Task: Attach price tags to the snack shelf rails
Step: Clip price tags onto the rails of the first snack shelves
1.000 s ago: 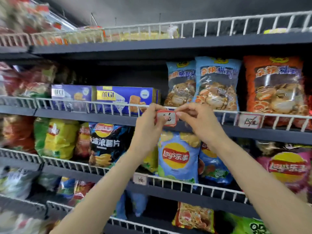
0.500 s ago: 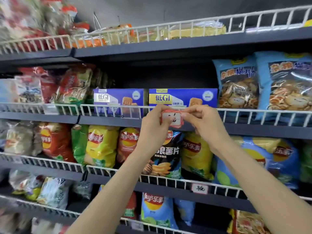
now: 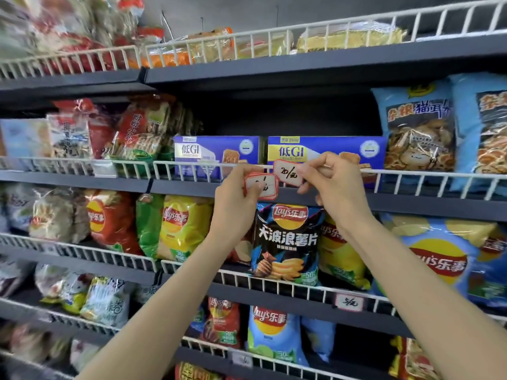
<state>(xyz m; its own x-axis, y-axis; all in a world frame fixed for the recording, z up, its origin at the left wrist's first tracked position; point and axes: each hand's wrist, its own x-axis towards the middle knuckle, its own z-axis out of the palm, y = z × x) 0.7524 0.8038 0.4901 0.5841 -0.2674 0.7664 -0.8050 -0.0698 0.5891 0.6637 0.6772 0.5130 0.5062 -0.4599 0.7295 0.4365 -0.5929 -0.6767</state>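
My right hand [image 3: 333, 182] pinches a single red-bordered price tag [image 3: 286, 172] reading 20 and holds it against the white wire rail [image 3: 192, 164] of the second shelf, in front of the right blue biscuit box [image 3: 326, 150]. Just to its left, my left hand [image 3: 236, 196] grips a small stack of price tags [image 3: 263, 185] a little below the rail. The two hands are apart by a narrow gap.
A second blue biscuit box [image 3: 216, 153] stands to the left. Crisp bags [image 3: 288, 239] fill the shelf below, whose rail carries a tag [image 3: 349, 303] at right. Blue snack bags [image 3: 417, 127] stand at right. Another wire rail [image 3: 274, 39] edges the top shelf.
The view has shifted left along the shelf. One tag has been separated from the stack: my right hand now holds it at the rail while my left hand keeps the stack lower.
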